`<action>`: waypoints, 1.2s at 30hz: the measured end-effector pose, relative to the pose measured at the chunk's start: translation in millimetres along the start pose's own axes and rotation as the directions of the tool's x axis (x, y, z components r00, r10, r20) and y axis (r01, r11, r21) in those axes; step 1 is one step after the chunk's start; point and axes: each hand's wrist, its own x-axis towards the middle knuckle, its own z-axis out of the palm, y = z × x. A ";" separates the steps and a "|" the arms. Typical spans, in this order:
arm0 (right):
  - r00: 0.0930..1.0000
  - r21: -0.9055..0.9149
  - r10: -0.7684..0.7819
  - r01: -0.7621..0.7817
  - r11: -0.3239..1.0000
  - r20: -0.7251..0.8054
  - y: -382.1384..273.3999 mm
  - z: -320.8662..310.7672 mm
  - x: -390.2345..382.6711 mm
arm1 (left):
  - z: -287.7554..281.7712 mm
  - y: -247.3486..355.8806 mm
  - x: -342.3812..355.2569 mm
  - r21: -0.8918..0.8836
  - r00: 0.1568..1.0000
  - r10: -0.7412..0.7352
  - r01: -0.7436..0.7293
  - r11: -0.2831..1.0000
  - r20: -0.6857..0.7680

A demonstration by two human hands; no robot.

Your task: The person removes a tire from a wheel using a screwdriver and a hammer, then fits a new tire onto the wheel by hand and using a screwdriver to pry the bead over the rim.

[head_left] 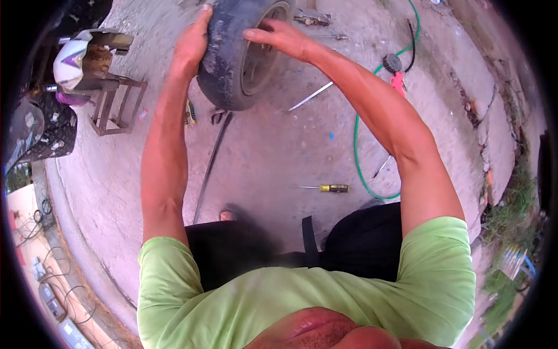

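Note:
A small black wheel with a worn tyre on a metal rim stands upright on the ground at the far middle. My left hand lies along the tread on its left side, the thumb pointing away from me. On the right, my right hand grips the tyre's edge by the rim, fingers partly hidden in the wheel opening. A long dark metal bar and yellow-black pliers lie near the tyre's base. Closer to me rests a screwdriver with a yellow and black handle.
A green hose curves across the right, beside a round dark gauge with a pink-red part. A thin metal rod lies right of the wheel. At left stands a small wooden stool. Cracked concrete and grass border the right.

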 end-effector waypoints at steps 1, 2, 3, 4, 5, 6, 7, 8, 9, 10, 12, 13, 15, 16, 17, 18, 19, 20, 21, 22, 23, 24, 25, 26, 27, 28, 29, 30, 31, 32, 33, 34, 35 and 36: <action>1.000 0.043 -0.004 0.004 0.999 -0.007 2.8 1.1 4.0 | 0.2 2.5 4.4 0.005 1.000 -0.004 0.005 1.000 -0.028; 1.000 0.083 -0.010 0.011 0.997 -0.014 7.8 -0.5 8.7 | 3.9 5.3 7.9 -0.055 0.999 0.049 -0.049 0.997 0.001; 1.000 0.121 -0.015 0.018 0.993 -0.021 12.9 -3.0 12.6 | 7.1 5.9 9.1 -0.030 0.999 0.047 -0.047 0.998 0.006; 1.000 0.117 0.002 0.001 0.993 -0.020 17.9 -6.9 16.1 | 8.0 4.8 7.9 -0.007 0.999 0.045 -0.045 0.999 0.010; 1.000 0.120 0.011 -0.010 0.993 -0.013 18.3 -6.2 22.0 | 5.0 9.0 5.7 0.024 0.999 0.044 -0.044 0.999 0.007; 1.000 0.122 0.022 -0.021 0.992 -0.005 19.0 -6.5 26.3 | 1.4 5.0 13.7 0.017 0.999 0.046 -0.045 0.999 -0.018; 1.000 0.127 0.020 -0.022 0.992 0.010 19.9 -9.1 29.5 | -3.9 -3.8 25.0 0.008 0.998 0.047 -0.047 0.999 -0.043; 0.999 0.131 0.023 -0.028 0.991 0.034 18.6 -9.3 31.3 | -6.2 -6.7 26.2 -0.005 0.997 0.041 -0.041 0.999 -0.073; 0.998 0.135 0.027 -0.034 0.990 0.057 17.7 -9.0 33.0 | -9.5 -8.1 28.6 0.074 0.995 0.046 -0.040 0.996 -0.087; 0.999 0.144 0.019 -0.024 0.989 0.038 18.9 -7.8 34.9 | -14.0 -8.4 31.8 0.151 0.994 0.052 -0.037 0.988 -0.101; 1.000 0.150 0.017 -0.017 0.989 -0.002 26.5 -8.9 34.4 | -8.3 -2.6 26.5 0.273 0.986 0.106 -0.067 0.960 -0.132; 0.999 0.128 0.004 0.001 0.992 -0.039 29.4 -9.0 32.9 | -3.1 0.0 22.4 0.326 0.976 0.157 -0.101 0.940 -0.150; 0.993 0.086 -0.027 0.037 0.996 -0.112 22.3 -3.6 26.4 | -6.1 0.2 17.7 0.376 0.967 0.194 -0.121 0.919 -0.164; 0.994 0.067 -0.018 0.026 0.997 -0.109 19.8 -1.4 25.8 | -8.5 -0.5 16.6 0.372 0.970 0.181 -0.110 0.922 -0.160; 0.994 0.046 -0.009 0.014 0.999 -0.109 18.5 -0.5 25.4 | -9.8 -2.5 16.9 0.365 0.974 0.168 -0.102 0.925 -0.154; 0.994 0.023 0.002 0.001 1.000 -0.109 19.5 1.1 25.1 | -9.8 -5.7 18.2 0.328 0.976 0.150 -0.092 0.940 -0.158; 0.990 0.009 -0.018 0.019 1.000 -0.140 28.9 3.5 27.5 | -8.2 -9.1 20.0 0.288 0.978 0.131 -0.081 0.954 -0.160; 0.985 -0.012 -0.048 0.047 0.999 -0.164 31.7 6.5 33.7 | -10.9 -8.9 21.3 0.244 0.978 0.118 -0.074 0.967 -0.172; 0.979 -0.035 -0.077 0.072 0.997 -0.188 34.8 7.9 37.9 | -11.7 -9.3 22.6 0.417 0.953 0.264 -0.182 0.891 -0.150; 0.975 0.071 -0.096 0.112 0.991 -0.198 38.5 4.6 38.4 | -9.6 -10.3 24.2 0.572 0.912 0.399 -0.275 0.773 -0.101; 0.973 0.185 -0.115 0.152 0.971 -0.198 33.3 5.3 37.1 | -10.6 -13.8 20.7 0.711 0.859 0.510 -0.336 0.618 -0.038; 0.970 0.284 -0.111 0.171 0.943 -0.214 37.2 -2.6 28.7 | 16.9 21.2 -12.6 0.523 0.965 0.238 -0.145 0.840 -0.114; 0.973 0.220 -0.035 0.086 0.972 -0.227 19.7 2.4 23.0 | 4.0 13.3 -6.4 0.501 0.948 0.273 -0.159 0.851 -0.162; 0.969 0.156 0.045 -0.006 0.988 -0.245 2.4 9.1 14.2 | -8.8 -5.8 11.0 0.478 0.931 0.301 -0.172 0.862 -0.208; 0.951 0.083 0.127 -0.108 0.991 -0.282 -8.3 7.8 7.3 | -8.7 -10.4 15.1 0.445 0.913 0.328 -0.196 0.874 -0.241; 0.939 0.078 0.270 -0.259 0.963 -0.213 -14.7 7.1 7.0 | -10.6 -15.8 17.1 0.304 0.942 0.210 -0.126 0.944 -0.262; 0.899 0.061 0.411 -0.406 0.912 -0.152 -20.8 4.9 5.0 | -2.9 -7.8 13.9 0.151 0.962 0.090 -0.052 0.987 -0.259; 0.838 0.034 0.538 -0.537 0.843 -0.096 -27.1 4.6 4.6 | 3.5 -0.3 10.6 -0.002 0.971 -0.022 0.022 1.000 -0.239; 0.881 0.224 0.465 -0.437 0.871 -0.090 -22.8 11.7 4.9 | 9.1 2.5 7.5 -0.034 0.969 -0.045 0.038 0.999 -0.243; 0.914 0.395 0.389 -0.318 0.862 -0.114 -12.9 15.6 3.9 | 21.4 9.3 7.4 -0.078 0.970 -0.063 0.046 0.996 -0.236; 0.940 0.559 0.313 -0.190 0.807 -0.134 -5.1 21.7 5.9 | 28.9 11.8 3.5 -0.111 0.967 -0.089 0.064 0.992 -0.239; 0.929 0.623 0.359 -0.225 0.749 -0.096 -0.5 16.5 10.7 | 36.3 12.6 -2.4 -0.133 0.978 -0.053 0.027 0.991 -0.202; 0.926 0.594 0.370 -0.254 0.763 -0.079 -4.2 14.8 8.2 | 39.7 9.4 -10.6 -0.152 0.985 -0.021 -0.006 0.988 -0.173; 0.922 0.561 0.381 -0.281 0.778 -0.067 -14.6 8.9 4.7 | 46.3 7.7 -22.7 -0.363 0.994 -0.028 -0.012 0.932 -0.102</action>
